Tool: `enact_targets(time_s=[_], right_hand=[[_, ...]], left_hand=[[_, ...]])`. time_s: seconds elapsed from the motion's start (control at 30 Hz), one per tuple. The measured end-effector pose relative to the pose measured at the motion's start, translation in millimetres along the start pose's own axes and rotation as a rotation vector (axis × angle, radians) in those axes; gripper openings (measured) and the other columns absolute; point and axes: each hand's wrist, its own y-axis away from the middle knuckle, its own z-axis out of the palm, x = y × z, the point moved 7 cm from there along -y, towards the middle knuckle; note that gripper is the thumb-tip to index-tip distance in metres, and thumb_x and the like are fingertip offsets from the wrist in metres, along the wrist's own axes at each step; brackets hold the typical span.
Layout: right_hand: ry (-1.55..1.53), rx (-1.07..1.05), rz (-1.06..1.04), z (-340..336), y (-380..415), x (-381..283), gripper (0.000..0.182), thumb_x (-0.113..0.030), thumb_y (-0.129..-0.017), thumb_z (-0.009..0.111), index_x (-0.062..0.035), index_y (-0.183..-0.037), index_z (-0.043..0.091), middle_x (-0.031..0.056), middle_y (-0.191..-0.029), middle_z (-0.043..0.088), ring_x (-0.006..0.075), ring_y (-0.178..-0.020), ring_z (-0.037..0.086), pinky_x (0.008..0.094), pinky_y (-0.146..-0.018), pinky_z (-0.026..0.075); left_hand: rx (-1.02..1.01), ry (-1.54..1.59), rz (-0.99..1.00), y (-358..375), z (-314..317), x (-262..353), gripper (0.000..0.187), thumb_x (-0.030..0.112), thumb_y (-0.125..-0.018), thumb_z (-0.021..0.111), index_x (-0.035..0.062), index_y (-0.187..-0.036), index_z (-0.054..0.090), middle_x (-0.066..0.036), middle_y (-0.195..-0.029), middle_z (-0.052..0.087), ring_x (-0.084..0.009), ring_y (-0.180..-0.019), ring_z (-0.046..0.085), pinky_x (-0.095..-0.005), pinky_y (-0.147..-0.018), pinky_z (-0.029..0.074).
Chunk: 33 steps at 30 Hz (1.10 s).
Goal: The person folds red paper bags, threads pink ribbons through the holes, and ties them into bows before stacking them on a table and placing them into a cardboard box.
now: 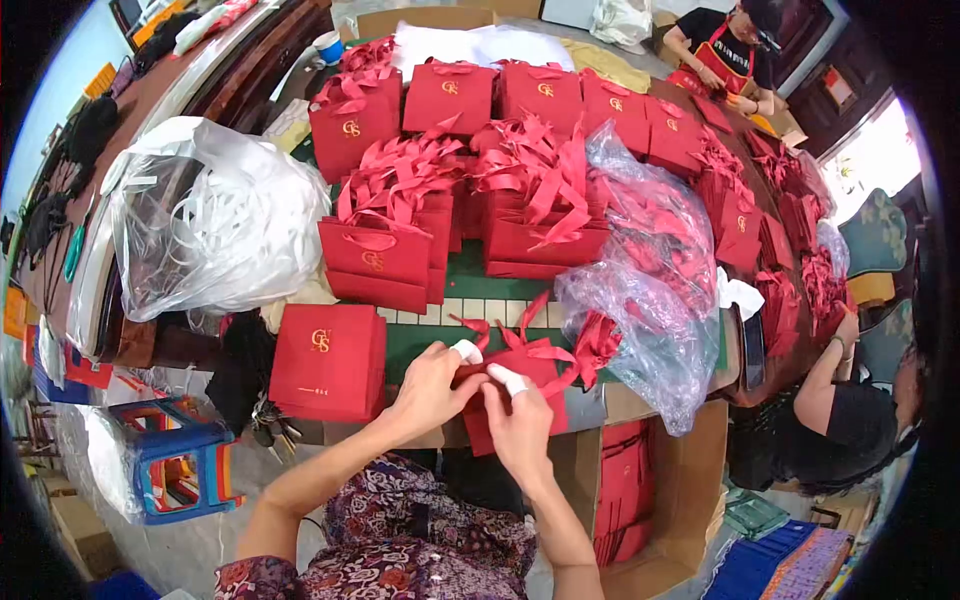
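Observation:
At the table's near edge, both hands are on a small red paper gift bag (535, 367). My left hand (436, 386) pinches the bag's top edge, a white wrap on one finger. Opposite it, my right hand (516, 418) grips the same edge, white wraps on its fingertips. Red ribbon (540, 348) loops up from the bag and trails right. Just what each fingertip presses is hidden. To the left of my hands lies a stack of flat red bags (328, 362) with a gold logo.
Ribboned red bags (375, 262) stand in rows behind. Clear plastic wrapping (640, 310) lies right, a plastic bag of white ribbon (225, 225) left. An open cardboard box (690, 500) holding red bags sits below. Two other people (735, 60) work at the far right.

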Motion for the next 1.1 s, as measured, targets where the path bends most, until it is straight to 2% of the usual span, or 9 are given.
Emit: enact_targets(time_s=[0.23,0.3,0.4,0.43,0.53,0.57,0.67,1.0,1.1], right_hand=[[0.127,-0.139,-0.164,-23.2,-43.5,-5.5,0.014,-0.014,-0.089,0.067,-0.0037,-0.098,0.070,0.0146,-0.092,0.067,0.0322,-0.091,0.061,0.0400,-0.083,0.046],[0.131,-0.502,-0.088,-1.5,-43.7,14.8,0.020,-0.022,-0.091,0.065,-0.0031,-0.094,0.071,0.0150,-0.084,0.065,0.0330,-0.087,0.061,0.0404,-0.079,0.046],[-0.070,-0.608,-0.054,1.0,-48.9,27.5,0.026,-0.027,-0.093,0.063,-0.0023,-0.092,0.072,0.0162,-0.078,0.064,0.0325,-0.077,0.061,0.0390,-0.072,0.047],[-0.100,-0.706,0.037,2.8,-50.4,31.3,0.025,-0.026,-0.091,0.066,-0.0017,-0.092,0.072,0.0101,-0.071,0.064,0.0208,-0.066,0.060,0.0337,-0.062,0.045],[-0.173,-0.876,0.178,12.8,-53.2,47.1,0.028,-0.030,-0.089,0.068,-0.0025,-0.093,0.073,0.0124,-0.068,0.067,0.0160,-0.061,0.062,0.0348,-0.060,0.046],[-0.197,-0.897,0.225,12.5,-54.1,50.1,0.028,-0.030,-0.088,0.070,-0.0023,-0.090,0.074,0.0089,-0.067,0.067,0.0077,-0.062,0.058,0.0329,-0.059,0.045],[-0.190,-0.973,0.167,13.3,-59.9,45.8,0.025,-0.027,-0.087,0.072,-0.0019,-0.088,0.075,0.0065,-0.069,0.070,0.0071,-0.065,0.059,0.0301,-0.062,0.046],[-0.396,-0.925,0.330,36.7,-47.7,71.0,0.015,-0.016,-0.082,0.073,-0.0018,-0.082,0.076,0.0020,-0.073,0.072,0.0070,-0.069,0.061,0.0277,-0.067,0.049],[-0.344,-0.639,0.344,33.6,-50.1,79.8,0.014,-0.015,-0.083,0.071,-0.0016,-0.082,0.075,-0.0001,-0.070,0.069,0.0084,-0.066,0.061,0.0254,-0.063,0.047]], left_hand=[[0.000,-0.055,0.148,5.2,2.6,12.2,0.023,0.014,-0.074,0.077,0.0062,-0.092,0.064,-0.010,-0.082,0.060,-0.0303,-0.081,0.056,-0.0406,-0.071,0.049],[0.039,-0.067,0.210,6.2,-0.9,19.8,0.021,0.014,-0.074,0.078,0.0067,-0.090,0.066,-0.009,-0.083,0.061,-0.0296,-0.079,0.056,-0.0396,-0.069,0.049],[0.069,-0.110,0.342,10.0,-2.1,26.4,0.019,0.013,-0.075,0.078,0.0071,-0.089,0.067,-0.007,-0.085,0.061,-0.0285,-0.076,0.057,-0.0379,-0.067,0.049],[0.057,-0.136,0.412,12.6,0.3,28.4,0.019,0.012,-0.075,0.078,0.0070,-0.089,0.067,-0.007,-0.087,0.061,-0.0280,-0.075,0.057,-0.0372,-0.067,0.050],[0.023,-0.158,0.527,16.9,4.1,29.7,0.024,0.014,-0.075,0.079,0.0057,-0.093,0.066,-0.008,-0.087,0.061,-0.0279,-0.077,0.058,-0.0367,-0.068,0.052],[0.021,-0.157,0.532,17.0,5.1,30.7,0.024,0.014,-0.075,0.079,0.0057,-0.093,0.066,-0.008,-0.087,0.061,-0.0279,-0.077,0.058,-0.0367,-0.068,0.052],[0.045,-0.135,0.510,15.0,4.4,30.8,0.028,0.014,-0.075,0.080,0.0045,-0.096,0.064,-0.009,-0.089,0.062,-0.0283,-0.080,0.060,-0.0371,-0.068,0.052],[0.015,-0.096,0.465,8.4,5.2,26.8,0.031,0.015,-0.074,0.081,0.0041,-0.096,0.063,-0.012,-0.089,0.062,-0.0303,-0.080,0.060,-0.0397,-0.068,0.051],[0.017,-0.009,0.353,6.2,3.6,21.4,0.033,0.017,-0.073,0.083,0.0044,-0.096,0.062,-0.013,-0.087,0.061,-0.0314,-0.078,0.059,-0.0400,-0.066,0.050]])
